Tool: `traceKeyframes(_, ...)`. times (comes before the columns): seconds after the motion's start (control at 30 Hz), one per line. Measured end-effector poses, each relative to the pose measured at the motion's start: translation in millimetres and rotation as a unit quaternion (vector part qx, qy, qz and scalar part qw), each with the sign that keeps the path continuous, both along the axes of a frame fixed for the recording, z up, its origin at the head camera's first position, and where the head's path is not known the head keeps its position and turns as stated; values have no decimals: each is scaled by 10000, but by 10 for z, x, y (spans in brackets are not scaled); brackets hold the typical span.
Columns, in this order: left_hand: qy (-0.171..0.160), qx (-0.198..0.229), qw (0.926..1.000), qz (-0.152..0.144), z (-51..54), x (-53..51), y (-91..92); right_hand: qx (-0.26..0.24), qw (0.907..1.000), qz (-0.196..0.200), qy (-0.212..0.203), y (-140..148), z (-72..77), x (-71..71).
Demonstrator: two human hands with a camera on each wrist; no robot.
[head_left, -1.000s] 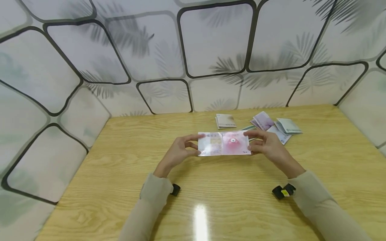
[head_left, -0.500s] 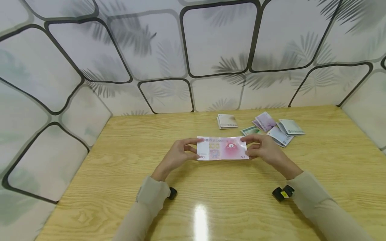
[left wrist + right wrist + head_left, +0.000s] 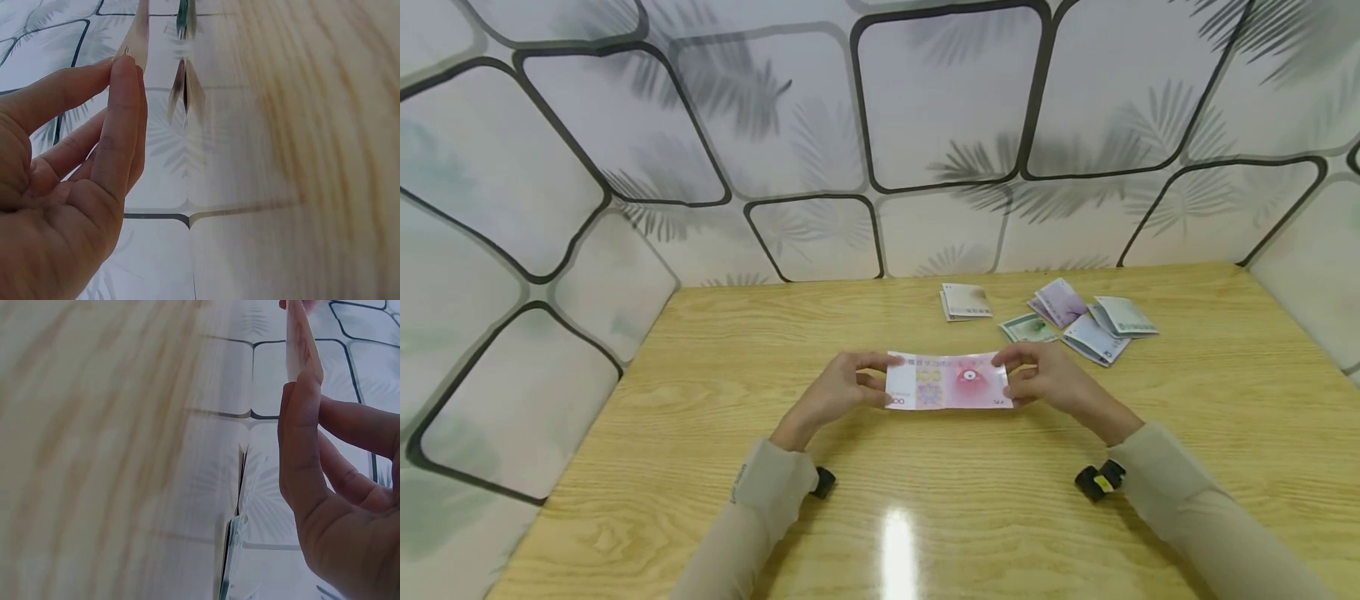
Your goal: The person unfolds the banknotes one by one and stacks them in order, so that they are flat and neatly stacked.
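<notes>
The person's left hand (image 3: 831, 390) pinches one end of a pink banknote (image 3: 951, 383) between thumb and fingers, and the right hand (image 3: 1058, 385) pinches the other, holding it spread above the table (image 3: 970, 475). Keeping it flat seems the step in hand; setting it down would call for lowering both ends evenly, short of the folded notes (image 3: 1062, 302) beyond.

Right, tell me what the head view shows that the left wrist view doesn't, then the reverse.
Only head: right hand, right sleeve, folded purple note, folded blue note.
Only left wrist: no extra object, just angles: the left hand close up, the pink note nearly edge-on.
Both: that hand and note, the folded brown note, folded green note, wooden table and patterned wall.
</notes>
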State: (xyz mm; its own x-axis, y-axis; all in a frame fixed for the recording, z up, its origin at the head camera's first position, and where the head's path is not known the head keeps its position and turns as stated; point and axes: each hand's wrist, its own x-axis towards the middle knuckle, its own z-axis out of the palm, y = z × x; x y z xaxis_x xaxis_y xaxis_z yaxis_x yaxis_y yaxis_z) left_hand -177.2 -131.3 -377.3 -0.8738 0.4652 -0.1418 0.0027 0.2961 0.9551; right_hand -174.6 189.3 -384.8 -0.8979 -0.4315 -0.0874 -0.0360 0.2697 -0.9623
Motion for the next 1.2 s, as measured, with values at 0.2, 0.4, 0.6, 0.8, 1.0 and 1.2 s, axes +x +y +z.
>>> traceKeyframes(0.2,-64,-163,9998,-129,-21,1,-53,271,9994,188,-134,-50,-18,-30)
traceKeyframes(0.4,-182,-398,9988,-197,-35,0,-72,373,9985,378,-120,-90,-40,-44)
traceKeyframes(0.6,-139,-560,9982,-153,-33,11,-87,433,9980,451,-135,-108,-21,-41)
traceKeyframes(0.8,-20,-833,9962,-260,-18,12,-124,329,9975,551,-284,-88,-12,-50)
traceKeyframes(1.0,187,-1266,9918,-12,33,0,-171,546,9969,537,-183,9,31,-66)
traceKeyframes(1.2,427,-1178,9921,56,117,-50,-132,577,9975,369,-146,121,96,-106)
